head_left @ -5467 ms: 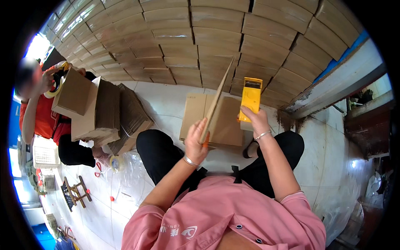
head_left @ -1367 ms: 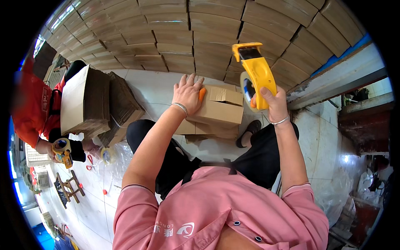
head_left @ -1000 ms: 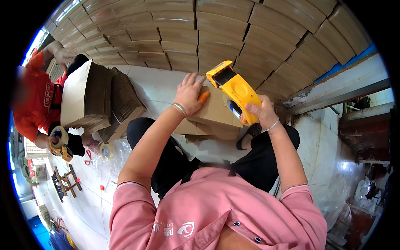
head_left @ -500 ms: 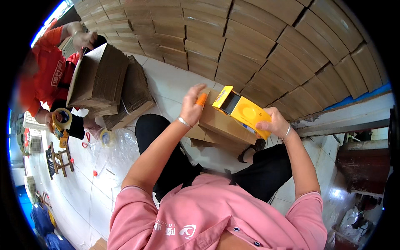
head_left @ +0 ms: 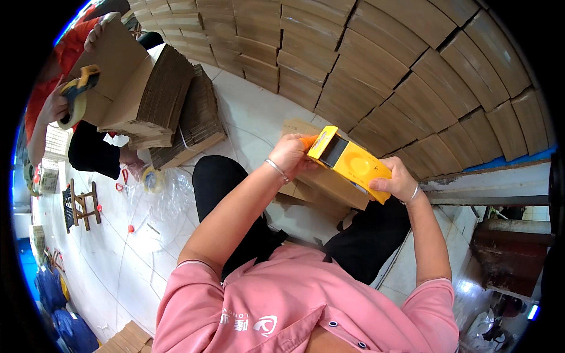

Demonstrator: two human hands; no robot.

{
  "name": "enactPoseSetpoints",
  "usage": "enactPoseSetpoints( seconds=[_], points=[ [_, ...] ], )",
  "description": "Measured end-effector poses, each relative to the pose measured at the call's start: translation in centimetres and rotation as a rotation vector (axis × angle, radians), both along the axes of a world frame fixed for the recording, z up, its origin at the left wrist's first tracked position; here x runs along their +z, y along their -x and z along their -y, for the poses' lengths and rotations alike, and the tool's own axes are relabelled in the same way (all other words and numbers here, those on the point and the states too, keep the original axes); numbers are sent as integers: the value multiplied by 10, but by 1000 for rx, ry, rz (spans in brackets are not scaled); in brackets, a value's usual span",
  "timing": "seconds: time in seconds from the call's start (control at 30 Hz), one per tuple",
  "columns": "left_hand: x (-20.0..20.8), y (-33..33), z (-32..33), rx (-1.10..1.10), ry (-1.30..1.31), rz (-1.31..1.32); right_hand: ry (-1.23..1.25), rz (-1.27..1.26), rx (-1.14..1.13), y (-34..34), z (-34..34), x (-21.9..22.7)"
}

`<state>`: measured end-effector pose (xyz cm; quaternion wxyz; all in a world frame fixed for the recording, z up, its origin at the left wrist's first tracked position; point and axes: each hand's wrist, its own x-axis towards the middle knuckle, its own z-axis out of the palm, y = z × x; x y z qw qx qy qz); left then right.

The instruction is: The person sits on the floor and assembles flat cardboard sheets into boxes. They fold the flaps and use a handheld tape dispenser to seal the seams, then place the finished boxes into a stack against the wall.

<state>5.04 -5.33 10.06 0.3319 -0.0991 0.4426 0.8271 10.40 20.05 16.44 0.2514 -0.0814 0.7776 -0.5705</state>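
A yellow boxy case (head_left: 356, 166), with a round disc shape on top and a dark opening near its far left end, is held tilted over my lap. My right hand (head_left: 397, 180) grips its near right end, thumb on top. At the other end, my left hand (head_left: 291, 154) has its fingers closed against the edge of the case; an orange cover sits on one fingertip. The undersides of both grips are hidden. Beneath the case, a brown carton (head_left: 338, 186) lies on the floor between my legs, partly covered by the case and my hands.
A wall of stacked cartons (head_left: 376, 59) rises ahead. At the left, a co-worker in red holds a tape dispenser (head_left: 79, 97) beside an open carton (head_left: 118, 65) and a stack of flattened cartons (head_left: 168, 88). A small wooden stool (head_left: 85, 206) and clear plastic wrap (head_left: 168, 188) are on the floor.
My left hand has moved right and come onto the end of the yellow case, from being apart from it. At the left, the co-worker has raised a carton's panel and lifted the tape dispenser.
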Motion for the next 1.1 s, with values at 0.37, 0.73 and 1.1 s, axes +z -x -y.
enactPoseSetpoints(
  seconds=[0.37, 0.73, 1.1],
  points=[
    [-22, 23, 60, 184, 481, -369, -23, 30, -22, -3, 6, 12],
    [-124, 19, 31, 46, 759, -610, -31, 164, -77, 6, 24, 19],
    [-66, -22, 42, -75, 458, -873, -37, 179, -71, 5, 26, 18]
  ],
)
